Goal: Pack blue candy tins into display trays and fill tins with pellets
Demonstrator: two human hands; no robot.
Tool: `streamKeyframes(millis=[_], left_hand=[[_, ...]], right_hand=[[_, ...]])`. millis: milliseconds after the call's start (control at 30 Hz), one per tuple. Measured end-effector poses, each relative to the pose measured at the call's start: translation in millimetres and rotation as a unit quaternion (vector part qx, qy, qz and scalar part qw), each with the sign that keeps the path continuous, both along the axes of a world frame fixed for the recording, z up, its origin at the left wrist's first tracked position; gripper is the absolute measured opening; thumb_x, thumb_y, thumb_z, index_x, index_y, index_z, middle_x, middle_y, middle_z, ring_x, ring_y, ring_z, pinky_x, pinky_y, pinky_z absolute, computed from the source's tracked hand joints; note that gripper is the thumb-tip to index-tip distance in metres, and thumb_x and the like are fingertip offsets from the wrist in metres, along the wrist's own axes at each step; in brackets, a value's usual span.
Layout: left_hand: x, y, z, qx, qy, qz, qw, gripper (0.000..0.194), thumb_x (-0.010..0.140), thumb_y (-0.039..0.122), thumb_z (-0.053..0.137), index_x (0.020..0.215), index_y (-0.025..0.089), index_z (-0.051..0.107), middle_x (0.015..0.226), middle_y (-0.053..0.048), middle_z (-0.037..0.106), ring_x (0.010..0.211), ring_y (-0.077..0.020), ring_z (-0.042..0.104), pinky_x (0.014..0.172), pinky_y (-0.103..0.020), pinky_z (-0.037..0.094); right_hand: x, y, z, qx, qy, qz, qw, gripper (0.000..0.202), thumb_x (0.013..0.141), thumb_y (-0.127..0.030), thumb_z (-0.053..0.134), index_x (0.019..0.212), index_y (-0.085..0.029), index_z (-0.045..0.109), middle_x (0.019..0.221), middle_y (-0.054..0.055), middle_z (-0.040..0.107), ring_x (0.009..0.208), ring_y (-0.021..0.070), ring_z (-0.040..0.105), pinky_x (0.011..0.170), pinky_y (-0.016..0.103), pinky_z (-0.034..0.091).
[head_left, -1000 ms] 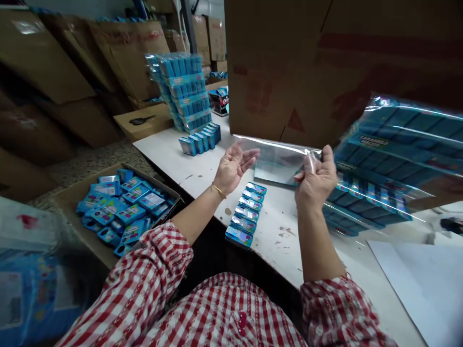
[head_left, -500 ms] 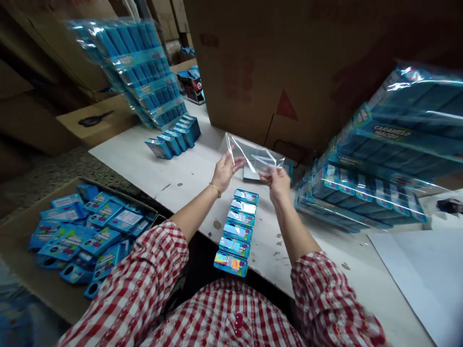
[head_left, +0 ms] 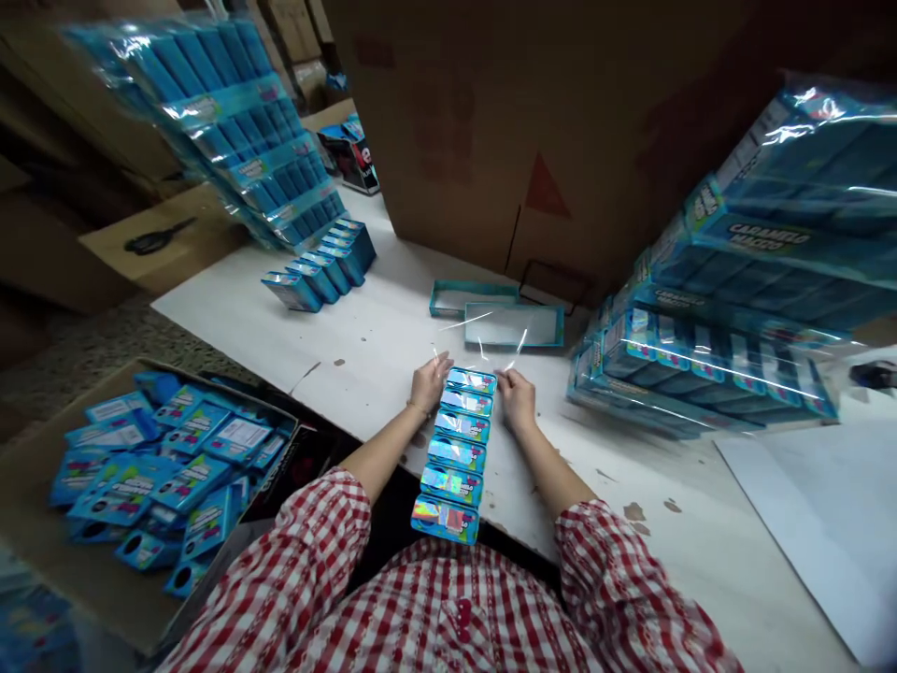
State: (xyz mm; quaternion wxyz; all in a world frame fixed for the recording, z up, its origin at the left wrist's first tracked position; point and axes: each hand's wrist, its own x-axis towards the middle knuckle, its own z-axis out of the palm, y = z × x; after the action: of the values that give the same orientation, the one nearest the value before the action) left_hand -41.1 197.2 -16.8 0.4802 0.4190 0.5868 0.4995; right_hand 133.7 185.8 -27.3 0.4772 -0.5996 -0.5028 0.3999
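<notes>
A clear plastic bag (head_left: 483,353) is stretched between my two hands, just beyond a row of several small blue boxes (head_left: 454,455). My left hand (head_left: 429,383) is closed on the bag's left edge, beside the far end of the row. On the other side, my right hand (head_left: 517,399) pinches the bag's right edge. The near edge of the bag lies at the farthest box; whether it reaches over that box is hard to make out. The row runs from there toward my body, at the table's front edge.
Two shallow blue trays (head_left: 515,325) lie behind the bag, before a big cardboard box (head_left: 462,121). Wrapped blue packs stand left (head_left: 245,131) and right (head_left: 743,243). Several small boxes (head_left: 326,266) stand back left. A carton (head_left: 158,622) of blue boxes is at my left.
Both hands have come down toward me with the bag, from above the trays to the far end of the row. The trays now show more fully.
</notes>
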Motion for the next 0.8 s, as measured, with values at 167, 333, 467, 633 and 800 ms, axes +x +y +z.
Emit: streamKeyframes(millis=[167,333,467,633,800], left_hand=[[6,-19,2.8,0.005,0.083,0.041,0.996,0.02,0.081,0.02,0.053,0.095,0.017,0.066,0.108,-0.006,0.066,0.107,-0.0194,0.059,0.096,-0.031,0.043],[6,-38,-3.9,-0.027,-0.001,0.055,0.998,0.028,0.079,0.025,0.055,0.103,0.013,0.064,0.102,-0.008,0.068,0.102,-0.0197,0.061,0.094,-0.032,0.044],[-1,-54,-4.6,-0.065,0.015,0.074,0.995,0.022,0.074,0.023,0.058,0.091,0.013,0.068,0.091,-0.005,0.07,0.099,-0.0205,0.061,0.092,-0.032,0.045],[-15,-75,8.0,-0.053,0.216,-0.006,0.975,0.039,0.075,0.024,0.056,0.113,0.016,0.06,0.067,0.002,0.066,0.071,-0.0176,0.063,0.069,-0.026,0.048],[-22,-90,20.7,-0.007,0.449,-0.088,0.889,0.065,0.08,0.023,0.05,0.14,0.015,0.027,0.064,0.0,0.059,0.062,-0.0158,0.057,0.062,-0.023,0.042]], right_hand=[[-16,-21,2.4,0.047,-0.149,-0.017,0.988,0.023,0.079,-0.03,0.038,0.077,-0.019,0.058,0.09,0.005,0.064,0.084,0.0158,0.056,0.077,0.028,0.042],[-28,-35,2.2,-0.024,-0.057,-0.071,0.996,0.022,0.079,-0.037,0.04,0.076,-0.021,0.055,0.084,0.003,0.066,0.075,0.0153,0.056,0.073,0.027,0.043],[-27,-53,0.6,-0.068,0.014,-0.065,0.995,0.023,0.077,-0.041,0.045,0.077,-0.019,0.053,0.081,0.005,0.065,0.073,0.0165,0.057,0.068,0.028,0.045],[-12,-78,13.5,-0.094,-0.115,0.019,0.989,0.024,0.08,-0.034,0.043,0.087,-0.017,0.057,0.07,0.003,0.061,0.064,0.0161,0.055,0.061,0.026,0.04],[-1,-87,32.8,-0.05,-0.379,0.049,0.923,0.046,0.085,-0.023,0.039,0.13,-0.015,0.038,0.084,0.006,0.063,0.075,0.0192,0.055,0.065,0.028,0.037]])
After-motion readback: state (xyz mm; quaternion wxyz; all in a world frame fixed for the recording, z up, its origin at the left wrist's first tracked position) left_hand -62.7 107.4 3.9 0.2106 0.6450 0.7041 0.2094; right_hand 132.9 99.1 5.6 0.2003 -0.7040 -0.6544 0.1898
